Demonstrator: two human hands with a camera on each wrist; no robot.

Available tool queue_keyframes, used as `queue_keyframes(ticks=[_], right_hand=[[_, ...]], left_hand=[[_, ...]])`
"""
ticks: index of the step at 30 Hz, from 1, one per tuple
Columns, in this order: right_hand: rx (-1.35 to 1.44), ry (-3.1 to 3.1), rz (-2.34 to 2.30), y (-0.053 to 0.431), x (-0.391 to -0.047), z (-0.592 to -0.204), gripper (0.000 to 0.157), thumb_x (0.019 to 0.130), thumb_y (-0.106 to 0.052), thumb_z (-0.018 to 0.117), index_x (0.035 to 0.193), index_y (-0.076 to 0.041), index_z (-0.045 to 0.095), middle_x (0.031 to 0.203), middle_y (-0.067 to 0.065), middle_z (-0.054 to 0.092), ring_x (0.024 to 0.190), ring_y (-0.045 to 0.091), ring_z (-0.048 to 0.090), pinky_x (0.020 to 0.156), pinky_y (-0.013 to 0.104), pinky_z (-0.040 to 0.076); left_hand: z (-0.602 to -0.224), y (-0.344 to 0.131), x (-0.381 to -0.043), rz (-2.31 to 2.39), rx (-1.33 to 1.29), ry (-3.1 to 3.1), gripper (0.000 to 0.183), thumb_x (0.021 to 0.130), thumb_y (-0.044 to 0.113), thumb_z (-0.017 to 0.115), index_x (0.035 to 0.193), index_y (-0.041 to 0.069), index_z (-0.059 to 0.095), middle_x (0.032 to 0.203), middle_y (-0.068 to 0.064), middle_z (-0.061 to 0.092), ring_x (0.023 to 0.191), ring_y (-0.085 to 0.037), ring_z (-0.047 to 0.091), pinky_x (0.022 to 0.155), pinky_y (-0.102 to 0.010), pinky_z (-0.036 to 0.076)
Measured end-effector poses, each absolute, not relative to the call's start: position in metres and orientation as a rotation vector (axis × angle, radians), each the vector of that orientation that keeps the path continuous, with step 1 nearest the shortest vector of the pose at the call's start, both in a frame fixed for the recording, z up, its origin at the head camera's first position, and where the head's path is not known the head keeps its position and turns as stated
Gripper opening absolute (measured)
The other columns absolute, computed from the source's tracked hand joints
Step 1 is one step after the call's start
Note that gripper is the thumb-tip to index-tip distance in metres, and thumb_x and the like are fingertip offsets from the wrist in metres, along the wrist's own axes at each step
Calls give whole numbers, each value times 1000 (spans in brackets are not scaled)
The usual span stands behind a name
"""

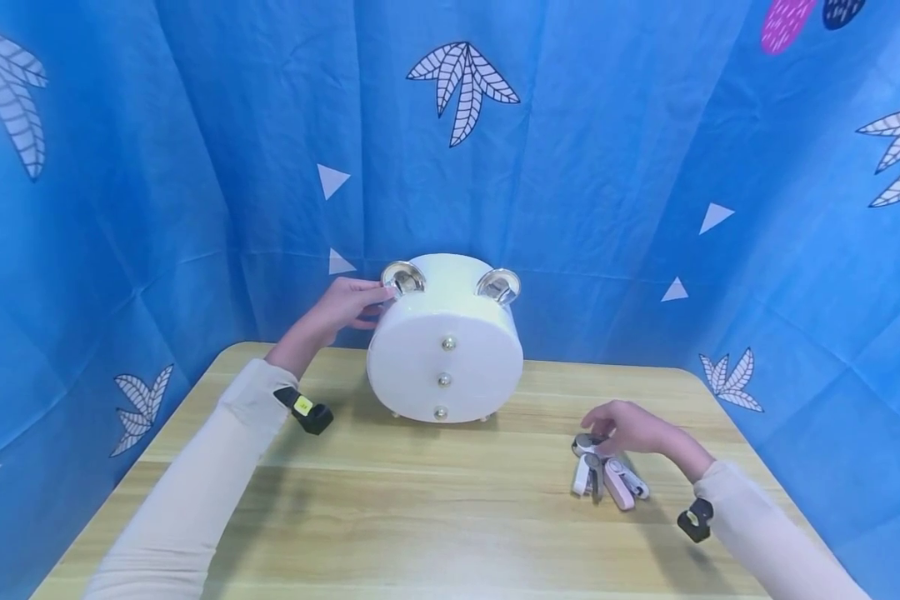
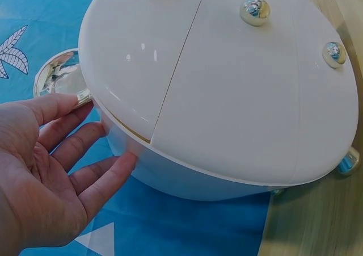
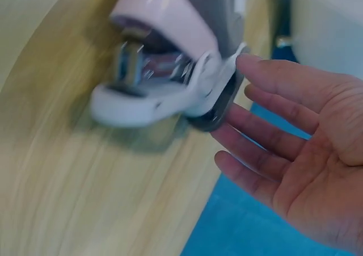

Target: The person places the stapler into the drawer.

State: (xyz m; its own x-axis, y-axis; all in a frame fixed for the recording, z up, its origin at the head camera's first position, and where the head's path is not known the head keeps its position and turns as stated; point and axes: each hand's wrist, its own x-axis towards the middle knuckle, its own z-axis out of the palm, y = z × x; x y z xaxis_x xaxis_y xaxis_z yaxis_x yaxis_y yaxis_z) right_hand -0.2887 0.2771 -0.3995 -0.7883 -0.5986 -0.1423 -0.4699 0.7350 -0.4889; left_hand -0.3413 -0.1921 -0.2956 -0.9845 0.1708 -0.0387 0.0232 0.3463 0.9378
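A white oval box (image 1: 444,367) with shiny round knobs down its front stands toward the back of the table. At its upper left side my left hand (image 1: 348,302) pinches the base of a gold ear-shaped piece (image 2: 59,77) between thumb and index finger. The other fingers are spread along the box's side. To the right lies a cluster of small staplers, among them a pink one (image 1: 618,485) and a white and grey one (image 1: 588,475). My right hand (image 1: 628,427) pinches the dark-based stapler (image 3: 218,100) at the cluster's far end, thumb on top and fingers below.
The wooden table (image 1: 390,517) has rounded back corners. A blue curtain (image 1: 600,167) with leaf prints hangs close behind and at both sides. A second gold ear (image 1: 499,287) sits on the box's upper right. Each wrist wears a black camera strap.
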Motion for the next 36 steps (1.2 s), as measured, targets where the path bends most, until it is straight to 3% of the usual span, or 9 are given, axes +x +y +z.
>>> queue_keyframes(ticks=[5, 12, 20, 23, 27, 36], right_hand=[[-855, 2631, -770, 254, -291, -401, 37, 81, -7, 70, 114, 6, 60, 104, 21, 66, 94, 34, 64, 75, 30, 56], [-860, 2535, -1033, 207, -298, -419, 34, 86, -17, 67, 114, 2, 62, 108, 20, 67, 98, 25, 66, 81, 25, 55], [-575, 2252, -1440, 141, -299, -436, 39, 89, -25, 64, 119, 0, 61, 108, 21, 67, 97, 36, 65, 83, 47, 55], [-486, 2122, -1570, 119, -297, -444, 41, 92, -25, 61, 120, 4, 59, 107, 26, 66, 97, 41, 65, 83, 48, 55], [-411, 1945, -1701, 94, -297, -457, 42, 95, -23, 56, 121, 10, 55, 110, 31, 62, 99, 43, 63, 85, 47, 54], [-207, 1884, -1869, 64, -292, -464, 40, 93, -25, 58, 118, 5, 57, 104, 25, 67, 89, 30, 70, 83, 41, 56]], left_hand=[[-298, -194, -341, 1718, 168, 2475, 46, 91, 40, 58, 123, 7, 61, 141, -11, 47, 126, -34, 49, 94, -48, 50], [-300, -193, -342, 1713, 168, 2475, 48, 90, 42, 59, 123, 8, 60, 141, -11, 47, 127, -33, 48, 94, -48, 50], [-300, -192, -344, 1723, 186, 2472, 48, 90, 42, 59, 123, 7, 61, 141, -11, 47, 127, -33, 48, 95, -48, 49], [-300, -193, -345, 1719, 184, 2472, 48, 90, 43, 60, 123, 7, 61, 142, -11, 46, 127, -33, 48, 95, -48, 49], [-301, -193, -346, 1720, 173, 2470, 49, 90, 43, 60, 123, 8, 60, 142, -11, 46, 127, -33, 48, 96, -49, 49], [-301, -192, -345, 1735, 173, 2470, 48, 90, 43, 60, 123, 9, 61, 139, -11, 49, 127, -34, 48, 95, -48, 49]])
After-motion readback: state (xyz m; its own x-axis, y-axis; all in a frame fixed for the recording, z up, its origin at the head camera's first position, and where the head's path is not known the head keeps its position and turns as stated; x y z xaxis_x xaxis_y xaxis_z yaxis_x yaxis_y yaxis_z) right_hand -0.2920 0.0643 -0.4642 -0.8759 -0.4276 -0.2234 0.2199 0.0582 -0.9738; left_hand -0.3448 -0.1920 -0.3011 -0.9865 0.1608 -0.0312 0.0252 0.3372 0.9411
